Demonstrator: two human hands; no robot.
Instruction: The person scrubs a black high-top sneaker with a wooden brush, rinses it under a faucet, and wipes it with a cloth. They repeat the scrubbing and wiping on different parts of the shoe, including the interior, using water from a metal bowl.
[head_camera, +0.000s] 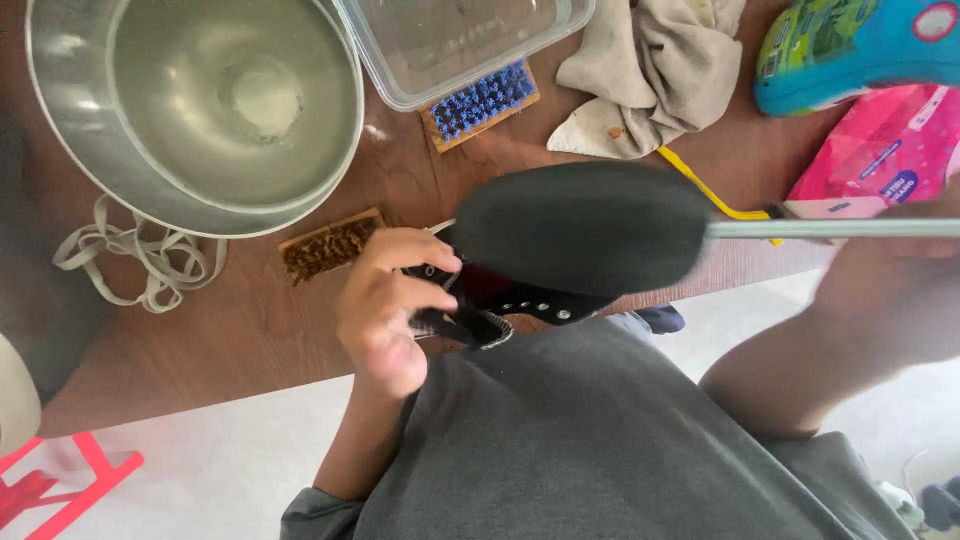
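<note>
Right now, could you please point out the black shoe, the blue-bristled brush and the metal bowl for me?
black shoe (585, 225), head view, middle of its dark sole.
blue-bristled brush (483, 101), head view, on its blue bristles.
metal bowl (70, 120), head view, on its left wall.

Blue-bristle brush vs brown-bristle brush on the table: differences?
Blue-bristle brush has bright blue bristles; brown-bristle brush has dull brown ones. The blue one is partly tucked under the clear plastic container; the brown one lies beside the metal basin. Both lie bristles-up with wooden backs.

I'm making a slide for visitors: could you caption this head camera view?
Left hand grips a black shoe over a wooden table, beside a metal basin and two brushes.
</note>
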